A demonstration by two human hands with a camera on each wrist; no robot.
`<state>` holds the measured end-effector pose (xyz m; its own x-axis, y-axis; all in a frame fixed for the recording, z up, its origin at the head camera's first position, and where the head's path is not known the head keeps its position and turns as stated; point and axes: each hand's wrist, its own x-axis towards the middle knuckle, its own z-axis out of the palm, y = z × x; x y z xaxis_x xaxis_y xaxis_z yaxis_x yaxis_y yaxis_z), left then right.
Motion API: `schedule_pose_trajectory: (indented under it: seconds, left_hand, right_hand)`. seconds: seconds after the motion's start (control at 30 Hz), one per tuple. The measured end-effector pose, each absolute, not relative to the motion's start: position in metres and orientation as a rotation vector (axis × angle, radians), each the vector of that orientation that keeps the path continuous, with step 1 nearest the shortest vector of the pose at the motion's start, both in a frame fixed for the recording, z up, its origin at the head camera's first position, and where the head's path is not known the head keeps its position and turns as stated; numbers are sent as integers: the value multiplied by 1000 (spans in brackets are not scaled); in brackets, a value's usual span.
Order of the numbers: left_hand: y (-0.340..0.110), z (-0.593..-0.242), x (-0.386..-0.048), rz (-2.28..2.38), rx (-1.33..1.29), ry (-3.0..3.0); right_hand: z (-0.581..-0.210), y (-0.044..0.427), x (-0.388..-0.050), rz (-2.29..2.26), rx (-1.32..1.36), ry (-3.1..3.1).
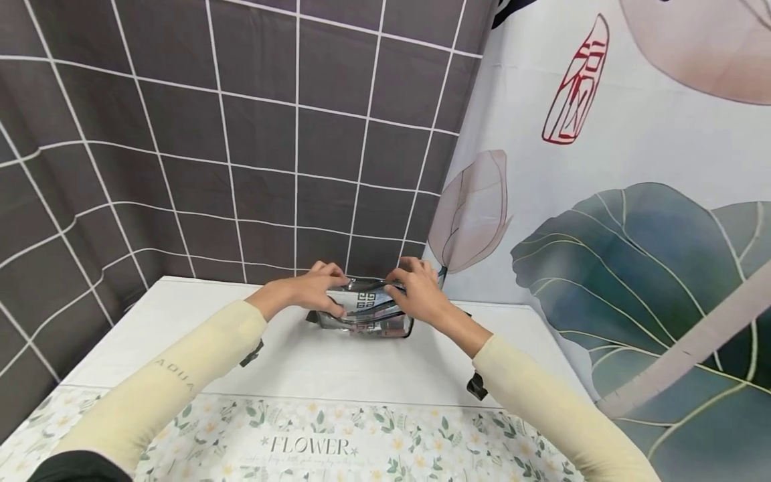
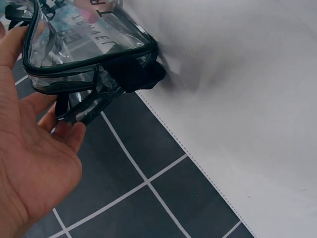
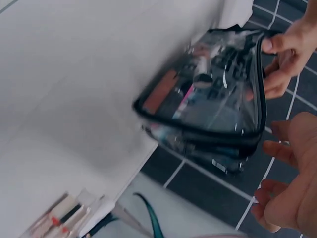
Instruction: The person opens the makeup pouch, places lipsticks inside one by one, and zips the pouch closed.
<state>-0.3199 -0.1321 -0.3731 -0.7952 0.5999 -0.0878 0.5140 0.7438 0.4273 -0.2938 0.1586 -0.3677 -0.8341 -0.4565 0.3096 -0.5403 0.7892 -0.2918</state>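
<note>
A clear plastic zip bag (image 1: 367, 328) with black piping stands near the far edge of the white table. Dark lettering marks its side, and several small items show through the plastic, including a reddish-brown one (image 3: 159, 91). My left hand (image 1: 313, 289) pinches the bag's upper rim, its thumb on the near side and fingers behind, as the left wrist view also shows. Over the bag's right end is my right hand (image 1: 419, 289). In the right wrist view its fingers (image 3: 277, 151) are loosely bent beside the bag, apart from the rim.
The white tabletop (image 1: 241, 358) meets a floral mat (image 1: 310, 428) in front. Behind hangs a dark gridded cloth (image 1: 259, 134); a leaf-printed curtain (image 1: 602, 268) hangs at right. Pale pieces with red marks (image 3: 62, 218) lie near the table edge in the right wrist view.
</note>
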Motion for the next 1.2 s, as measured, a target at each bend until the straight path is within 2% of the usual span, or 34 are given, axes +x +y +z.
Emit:
schedule_pose_trajectory:
  seconds: [0.43, 0.93, 1.2]
  left_hand:
    - [-130, -382, -317, 618, 852, 2694]
    - [-134, -377, -319, 586, 871, 2692]
    - [-131, -373, -321, 592, 876, 2698]
  right_hand:
    - [-371, 216, -300, 538, 547, -2835]
    - [-395, 288, -284, 270, 225, -3173]
    - [-406, 307, -278, 189, 135, -3248]
